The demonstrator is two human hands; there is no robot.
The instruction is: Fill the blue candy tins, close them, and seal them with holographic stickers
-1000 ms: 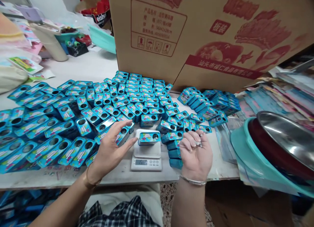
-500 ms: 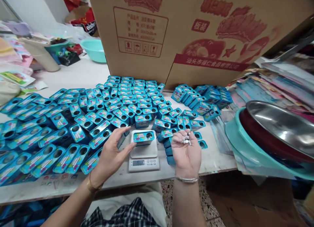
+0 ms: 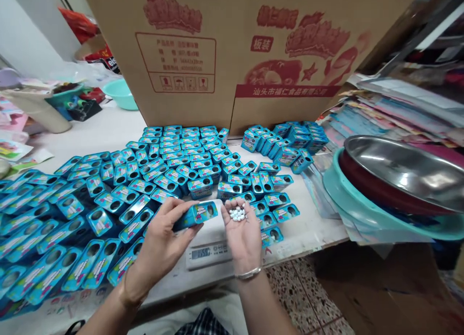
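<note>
While the left hand (image 3: 163, 243) pinches a blue box (image 3: 199, 213) between thumb and fingers, tilted over a white scale (image 3: 203, 262), its holed end toward the right hand (image 3: 242, 240), palm up, loosely cupped, white pellets (image 3: 238, 213) lying near its finger bases.
</note>
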